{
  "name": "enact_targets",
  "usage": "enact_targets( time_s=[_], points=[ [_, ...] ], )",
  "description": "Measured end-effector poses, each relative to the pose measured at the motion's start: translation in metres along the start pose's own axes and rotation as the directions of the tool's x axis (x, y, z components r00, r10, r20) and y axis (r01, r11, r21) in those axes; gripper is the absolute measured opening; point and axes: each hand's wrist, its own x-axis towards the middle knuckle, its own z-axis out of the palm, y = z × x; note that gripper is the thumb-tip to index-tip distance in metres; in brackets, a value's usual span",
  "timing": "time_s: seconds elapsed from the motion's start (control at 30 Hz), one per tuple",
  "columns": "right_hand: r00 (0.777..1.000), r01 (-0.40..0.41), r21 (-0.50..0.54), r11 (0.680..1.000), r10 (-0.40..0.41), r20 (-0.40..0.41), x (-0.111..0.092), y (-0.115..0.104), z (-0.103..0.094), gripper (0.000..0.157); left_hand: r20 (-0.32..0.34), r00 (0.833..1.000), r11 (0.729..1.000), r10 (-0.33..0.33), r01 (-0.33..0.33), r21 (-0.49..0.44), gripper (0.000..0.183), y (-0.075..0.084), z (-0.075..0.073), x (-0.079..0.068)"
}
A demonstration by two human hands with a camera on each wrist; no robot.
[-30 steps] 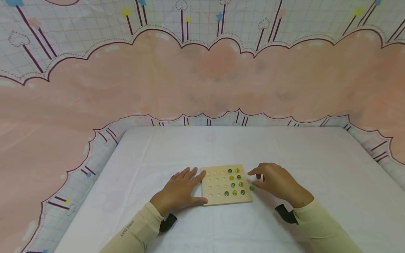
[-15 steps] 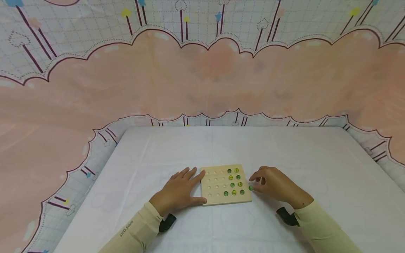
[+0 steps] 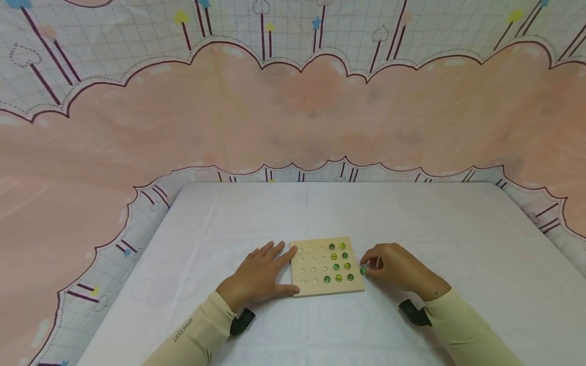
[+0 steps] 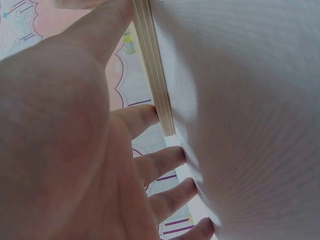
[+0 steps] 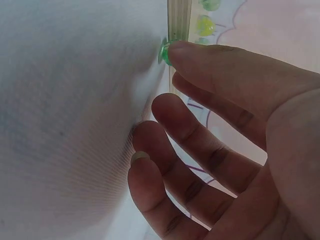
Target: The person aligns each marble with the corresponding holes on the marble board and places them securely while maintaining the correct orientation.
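A pale wooden board (image 3: 308,290) with rows of round hollows lies flat. Green and yellow glass marbles (image 3: 339,278) fill hollows on its right side, while those on the left are bare. My left hand (image 3: 258,278) spreads along the board's left edge, thumb and index finger touching it; in the left wrist view the other fingertips rest on the cloth. Just off the right edge, a loose green marble (image 3: 363,271) sits at the thumb and curled index finger of my right hand (image 3: 394,269). The right wrist view shows the thumb (image 5: 181,54) over part of this marble.
White cloth (image 3: 229,213) covers the table. Behind it hangs a peach and white patterned backdrop (image 3: 293,112). A black strap (image 3: 242,322) is at the left wrist, another black strap (image 3: 414,312) at the right, beside pale yellow sleeves (image 3: 471,325).
My right hand has lowered slightly, and its index finger and thumb have closed in at the loose green marble. My left hand and the board have stayed in place.
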Motion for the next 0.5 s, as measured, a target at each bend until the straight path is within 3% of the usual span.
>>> enact_targets(
  time_s=[0.5],
  points=[
    [0.999, 0.031, -0.034, 0.999, -0.031, -0.008, 0.0036, 0.002, -0.0001, 0.014, 0.005, 1.0, 1.0, -0.008, 0.008, -0.011, 0.091, 0.0013, -0.0009, 0.0027]
  ],
)
